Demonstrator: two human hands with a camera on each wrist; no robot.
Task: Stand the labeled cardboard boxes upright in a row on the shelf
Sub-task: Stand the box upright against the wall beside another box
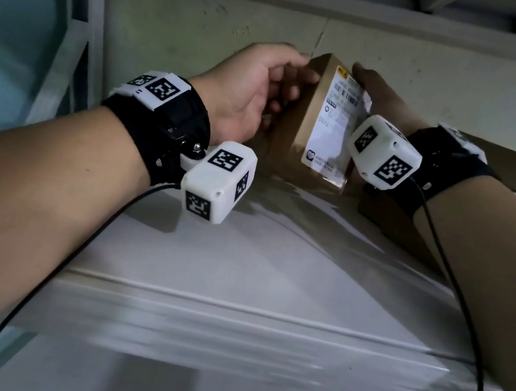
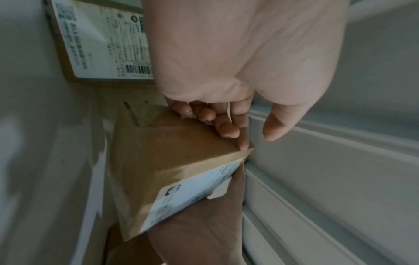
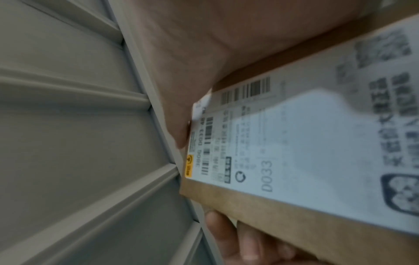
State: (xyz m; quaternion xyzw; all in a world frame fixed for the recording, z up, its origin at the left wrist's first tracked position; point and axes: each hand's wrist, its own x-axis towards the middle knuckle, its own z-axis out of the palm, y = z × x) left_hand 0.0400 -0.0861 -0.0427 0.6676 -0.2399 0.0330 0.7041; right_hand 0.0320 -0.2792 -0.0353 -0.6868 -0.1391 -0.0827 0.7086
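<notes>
Box [image 1: 313, 126] upright, between both hands' grip

A pale, stained back wall [image 1: 207, 30] is seen as the backdrop. Left of the wall, a grey metal upright [image 1: 71, 43] is set (its edges blurred). Above the wall, ribbed grey metal panels [image 3: 68, 125] are seen overhead. Left of the upright, a teal surface [image 1: 11, 24] is visible.
</notes>
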